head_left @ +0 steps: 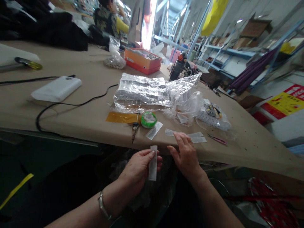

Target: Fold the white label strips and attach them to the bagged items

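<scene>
My left hand [140, 167] is closed in a pinch on a small white strip [153, 164], held upright just below the table's front edge. My right hand [186, 153] lies at the table edge with its fingers stretched out over other white strips [197, 137] on the tabletop, touching them. One more loose strip [154, 130] lies beside a green-rimmed round tin [148, 120]. A soldering iron [135, 128] points toward the table edge, left of the tin.
On the brown table [95, 82] lie crumpled clear plastic bags [152, 91], a white power bank [57, 88] with a black cable [71, 104], an orange box [142, 60], a black bottle [178, 66], pink tweezers [217, 139]. A person sits at the far end. Shelving stands on the right.
</scene>
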Demonstrator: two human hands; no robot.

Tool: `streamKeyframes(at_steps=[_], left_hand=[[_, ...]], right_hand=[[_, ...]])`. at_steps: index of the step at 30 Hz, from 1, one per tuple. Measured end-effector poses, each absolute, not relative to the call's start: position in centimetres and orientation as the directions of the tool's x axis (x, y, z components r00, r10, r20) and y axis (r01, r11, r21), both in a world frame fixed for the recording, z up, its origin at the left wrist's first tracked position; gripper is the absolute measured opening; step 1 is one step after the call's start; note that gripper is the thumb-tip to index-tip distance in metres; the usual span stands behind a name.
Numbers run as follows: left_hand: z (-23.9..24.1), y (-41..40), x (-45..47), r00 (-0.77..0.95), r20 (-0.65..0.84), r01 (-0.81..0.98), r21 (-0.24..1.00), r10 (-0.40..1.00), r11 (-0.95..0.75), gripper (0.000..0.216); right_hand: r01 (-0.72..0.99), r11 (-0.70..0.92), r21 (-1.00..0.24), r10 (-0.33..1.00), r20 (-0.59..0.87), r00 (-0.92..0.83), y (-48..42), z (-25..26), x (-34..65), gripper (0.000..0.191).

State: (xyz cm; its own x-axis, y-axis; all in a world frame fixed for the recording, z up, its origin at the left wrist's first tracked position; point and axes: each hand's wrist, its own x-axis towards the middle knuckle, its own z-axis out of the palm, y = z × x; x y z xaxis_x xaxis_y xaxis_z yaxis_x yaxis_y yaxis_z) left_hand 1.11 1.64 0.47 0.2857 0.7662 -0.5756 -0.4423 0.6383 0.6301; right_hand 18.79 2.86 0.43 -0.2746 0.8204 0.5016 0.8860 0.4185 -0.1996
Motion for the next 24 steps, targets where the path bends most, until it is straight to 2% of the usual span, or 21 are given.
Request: streamKeyframes(at_steps=[3,5,8,12,16,18,21,24], left_hand=[[0.5,1.3,1.2,0.274,-0.596,-0.397,0.644,0.755,0.653,0.015],[0.3,1.2,1.3,0.277,-0.601,-0.389,0.643,0.749,0.66,0.017],[0.1,1.1,1.4,0.303,-0.599,-0.378,0.638,0.741,0.671,0.017],[-0.1,1.2,1.5,0.342,-0.597,-0.347,0.637,0.725,0.688,0.015],[0.0,1.4,1.6,0.375,-0.599,-0.343,0.619,0.707,0.706,0.013],[0.1,1.4,1.7,0.439,-0.564,-0.373,0.594,0.699,0.713,0.013],[0.2,1.4,1.6,0.518,-0.484,-0.444,0.552,0.705,0.706,0.012],[0.3,1.3,1.3,0.516,-0.475,-0.506,0.502,0.713,0.701,0.01]], right_hand=[[0.955,0.283,-0.09,0.889,0.399,-0.226,4.0,0.3,19.7,0.055],[0.953,0.301,-0.044,0.888,0.377,-0.263,3.9,-0.1,19.8,0.046],[0.934,0.355,-0.046,0.843,0.447,-0.298,3.3,-1.0,20.0,0.029],[0.888,0.418,-0.191,0.785,0.568,-0.247,3.1,-1.7,20.7,0.015],[0.763,0.502,-0.407,0.75,0.644,-0.15,2.5,-1.5,20.2,0.015],[0.661,0.582,-0.474,0.738,0.649,-0.184,1.6,-1.2,19.1,0.015],[0.538,0.686,-0.489,0.709,0.616,-0.344,0.1,-1.0,17.4,0.016],[0.5,0.723,-0.476,0.686,0.577,-0.443,-0.7,-1.3,16.6,0.016]])
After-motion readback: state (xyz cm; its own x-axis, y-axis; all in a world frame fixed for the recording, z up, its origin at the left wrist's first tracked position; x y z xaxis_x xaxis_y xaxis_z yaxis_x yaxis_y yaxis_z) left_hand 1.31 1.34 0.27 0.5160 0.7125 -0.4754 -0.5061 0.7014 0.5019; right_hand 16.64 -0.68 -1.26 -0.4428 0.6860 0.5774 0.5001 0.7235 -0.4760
